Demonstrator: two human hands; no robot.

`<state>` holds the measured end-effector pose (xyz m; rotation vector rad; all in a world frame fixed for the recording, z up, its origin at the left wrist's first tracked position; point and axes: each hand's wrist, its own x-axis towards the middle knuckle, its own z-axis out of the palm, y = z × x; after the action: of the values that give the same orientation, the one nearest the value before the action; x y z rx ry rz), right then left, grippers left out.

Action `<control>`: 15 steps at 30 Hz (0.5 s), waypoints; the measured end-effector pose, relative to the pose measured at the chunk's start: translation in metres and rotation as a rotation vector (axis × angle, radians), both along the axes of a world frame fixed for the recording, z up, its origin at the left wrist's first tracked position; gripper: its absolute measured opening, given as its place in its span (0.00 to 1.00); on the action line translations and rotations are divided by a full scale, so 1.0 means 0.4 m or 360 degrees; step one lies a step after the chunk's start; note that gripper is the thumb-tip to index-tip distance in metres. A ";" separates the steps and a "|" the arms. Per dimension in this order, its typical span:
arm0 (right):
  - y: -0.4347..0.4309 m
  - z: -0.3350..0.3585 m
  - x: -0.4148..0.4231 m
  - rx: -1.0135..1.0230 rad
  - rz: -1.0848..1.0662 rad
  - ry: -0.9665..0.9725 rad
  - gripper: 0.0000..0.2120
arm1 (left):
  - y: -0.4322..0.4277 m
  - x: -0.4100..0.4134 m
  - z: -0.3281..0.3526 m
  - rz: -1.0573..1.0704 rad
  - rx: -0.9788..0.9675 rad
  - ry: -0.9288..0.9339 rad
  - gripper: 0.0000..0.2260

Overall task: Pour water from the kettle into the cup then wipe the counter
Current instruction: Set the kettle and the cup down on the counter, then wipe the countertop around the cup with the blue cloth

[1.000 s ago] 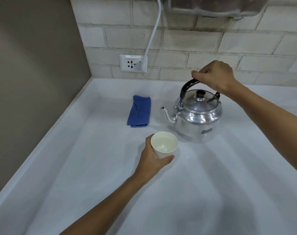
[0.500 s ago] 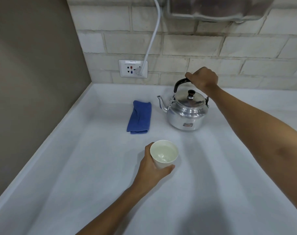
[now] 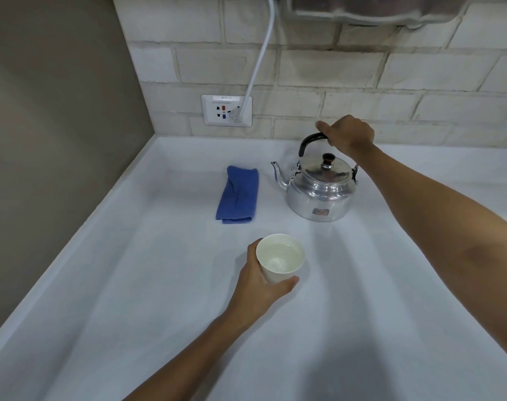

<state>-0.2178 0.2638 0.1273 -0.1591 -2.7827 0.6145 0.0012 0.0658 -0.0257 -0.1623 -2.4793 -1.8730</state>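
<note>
A shiny metal kettle (image 3: 321, 189) with a black handle stands upright on the white counter (image 3: 130, 285), its spout pointing left. My right hand (image 3: 347, 134) is closed around the top of that handle. Nearer to me, a white cup (image 3: 279, 260) holding water rests on the counter, and my left hand (image 3: 261, 282) wraps around its left side and base. A folded blue cloth (image 3: 239, 195) lies flat to the left of the kettle, untouched.
A brick wall runs along the back with a white socket (image 3: 226, 110) and a plugged-in white cable (image 3: 259, 59). A grey wall closes the left side. An appliance's underside (image 3: 371, 10) hangs at the top right.
The kettle moved away from the cup toward the back wall and now stands level on the counter. My left hand kept its hold on the cup.
</note>
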 end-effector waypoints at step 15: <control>-0.010 -0.398 0.452 0.0057 0.0140 -0.0422 0.31 | -0.294 -0.131 0.049 0.0147 -0.0734 0.0131 0.28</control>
<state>-0.0368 0.2598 -0.0318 -0.1187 -3.0687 0.6036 -0.0512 -0.0519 -0.0061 -0.1275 -2.7604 -1.2087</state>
